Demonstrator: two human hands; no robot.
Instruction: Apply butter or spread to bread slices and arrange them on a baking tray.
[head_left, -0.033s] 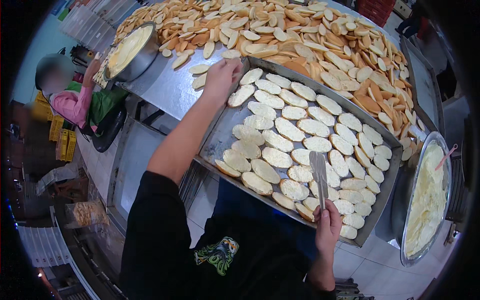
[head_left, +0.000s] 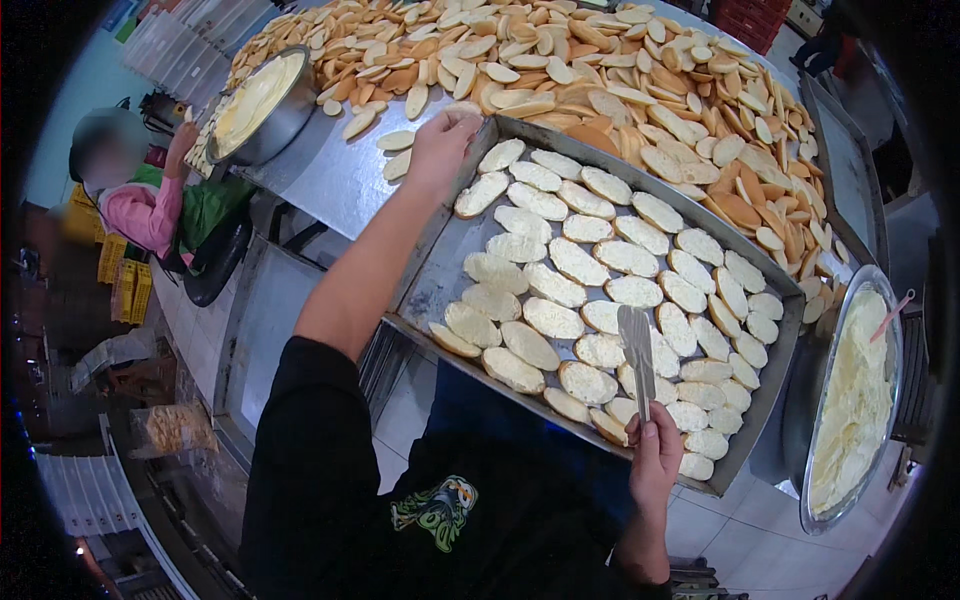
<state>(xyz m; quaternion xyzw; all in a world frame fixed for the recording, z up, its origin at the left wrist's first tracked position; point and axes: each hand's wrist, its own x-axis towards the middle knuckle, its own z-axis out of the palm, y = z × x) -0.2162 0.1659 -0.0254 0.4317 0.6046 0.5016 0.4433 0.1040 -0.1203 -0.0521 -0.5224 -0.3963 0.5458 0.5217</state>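
My right hand is closed round the handle of a flat metal spatula, whose blade lies over the bread at the near side of a metal tray. In the tray are rows of oval bread slices with a pale spread on top; its left end shows bare metal. At the tray's far left corner my left hand is curled, its fingertips on a plain bread slice; the fingers are partly hidden.
A large heap of plain bread slices covers the metal table beyond the tray. To the right stands a basin of pale cream, and a steel pot of cream is at the left. Behind that pot a person in pink sits.
My left hand has shifted very slightly, and the slice at its fingertips looks more tilted. My right hand and the spatula have hardly moved.
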